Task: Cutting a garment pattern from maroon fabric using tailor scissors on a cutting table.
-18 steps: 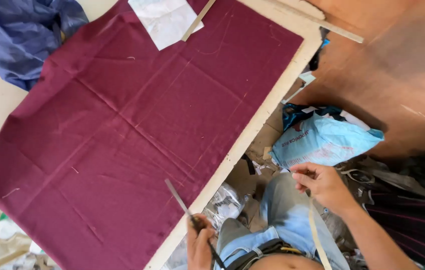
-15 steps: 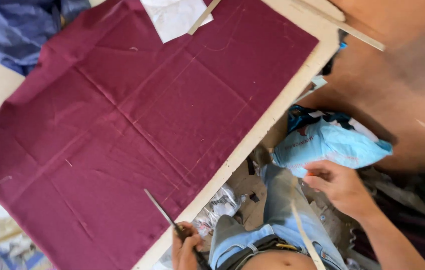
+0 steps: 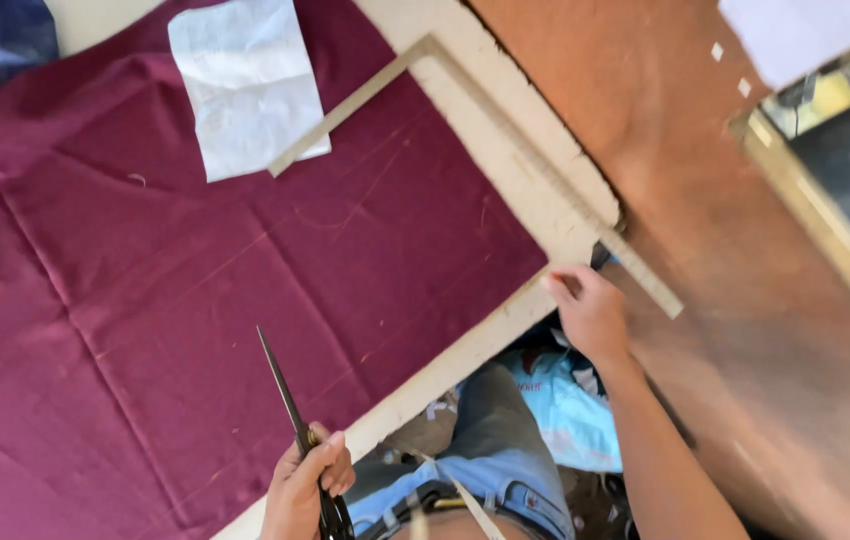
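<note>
Left grip clenched around slim dark scissors (blades together) above creased maroon cloth

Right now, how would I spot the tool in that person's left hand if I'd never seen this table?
Start from the big maroon cloth spread over the table. At its near edge, the left hand grips dark scissors, their shut blades pointing up across the cloth. They are slim, black and pointed, unlike the pale L-shaped ruler lying farther off by the white paper.

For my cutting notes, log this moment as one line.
left hand: grips scissors, blades shut | right hand: at table edge, by L-square | maroon cloth: flat
</note>
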